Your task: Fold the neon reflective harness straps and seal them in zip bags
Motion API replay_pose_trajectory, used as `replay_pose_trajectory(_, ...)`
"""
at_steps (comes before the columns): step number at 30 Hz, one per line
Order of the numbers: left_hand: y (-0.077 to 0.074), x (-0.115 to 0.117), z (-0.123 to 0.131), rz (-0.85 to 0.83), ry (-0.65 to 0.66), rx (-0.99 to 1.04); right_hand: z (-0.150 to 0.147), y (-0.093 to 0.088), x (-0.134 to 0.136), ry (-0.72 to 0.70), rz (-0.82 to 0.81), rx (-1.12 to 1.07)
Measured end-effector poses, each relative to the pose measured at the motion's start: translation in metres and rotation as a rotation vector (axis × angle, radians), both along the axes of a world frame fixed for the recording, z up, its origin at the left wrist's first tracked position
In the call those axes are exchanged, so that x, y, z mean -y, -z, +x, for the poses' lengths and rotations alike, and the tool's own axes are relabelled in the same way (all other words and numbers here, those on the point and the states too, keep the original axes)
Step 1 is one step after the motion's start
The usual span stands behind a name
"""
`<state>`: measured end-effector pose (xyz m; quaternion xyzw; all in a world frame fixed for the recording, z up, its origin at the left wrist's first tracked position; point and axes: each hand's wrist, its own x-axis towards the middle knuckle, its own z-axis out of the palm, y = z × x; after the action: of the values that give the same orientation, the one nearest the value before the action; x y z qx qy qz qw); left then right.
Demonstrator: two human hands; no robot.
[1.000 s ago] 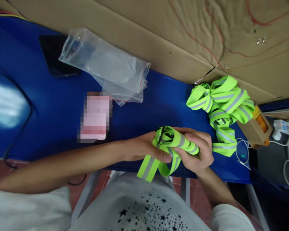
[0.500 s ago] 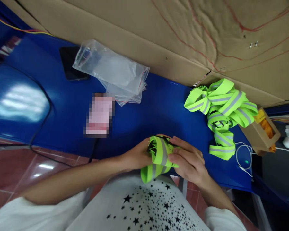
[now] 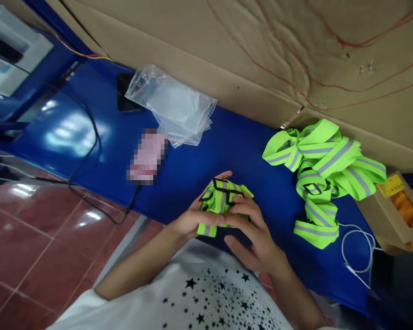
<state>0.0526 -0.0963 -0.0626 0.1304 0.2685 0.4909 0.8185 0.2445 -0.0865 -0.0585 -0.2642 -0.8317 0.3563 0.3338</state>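
A folded bundle of neon-yellow reflective strap (image 3: 221, 201) with a grey stripe and black edging is held over the front edge of the blue table. My left hand (image 3: 192, 219) grips it from the left, thumb across the front and fingers mostly hidden behind. From the right, the curled fingers of my right hand (image 3: 256, 233) press on the bundle, while its thumb stands off below. A short strap end hangs beneath my left thumb. More of the same reflective straps (image 3: 330, 156) lie in a loose heap to the right on the table.
Clear zip bags (image 3: 172, 103) partly cover a dark phone (image 3: 127, 94). A pixelated pink item (image 3: 147, 156) lies nearer me. Cardboard (image 3: 234, 59) stands along the back. At right are a small carton (image 3: 392, 211) and a coiled white cable (image 3: 356, 252); a black cable (image 3: 92, 123) crosses the left.
The bundle has been turned and raised slightly, so its black-edged parts now face up. My right thumb has come away from it. The view has shifted, showing more floor at left.
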Motion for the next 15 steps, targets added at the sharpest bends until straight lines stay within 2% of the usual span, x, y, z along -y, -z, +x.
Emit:
replay_pose_trajectory(2, 0.003, 0.001, -0.003, 0.033, 0.001, -0.026, -0.001, 0.003, 0.001, 0.072, -0.004, -0.059)
replay_pose_trajectory(4, 0.008, 0.003, -0.008, 0.096, 0.019, -0.044, -0.005, 0.007, 0.003, 0.244, -0.015, -0.107)
replay_pose_trajectory(6, 0.011, 0.003, -0.013, 0.190, 0.065, -0.055, -0.009, 0.011, 0.003, 0.415, -0.080, -0.142)
replay_pose_trajectory(7, 0.013, 0.003, -0.015, 0.248, 0.083, -0.070, -0.011, 0.011, 0.003, 0.447, -0.145, -0.152)
replay_pose_trajectory(11, 0.014, -0.003, -0.027, 0.464, 0.056, -0.211, -0.022, 0.008, 0.005, 0.302, -0.402, -0.037)
replay_pose_trajectory(15, 0.013, -0.007, -0.045, 0.545, -0.027, -0.294, -0.035, 0.005, 0.012, 0.226, -0.429, 0.092)
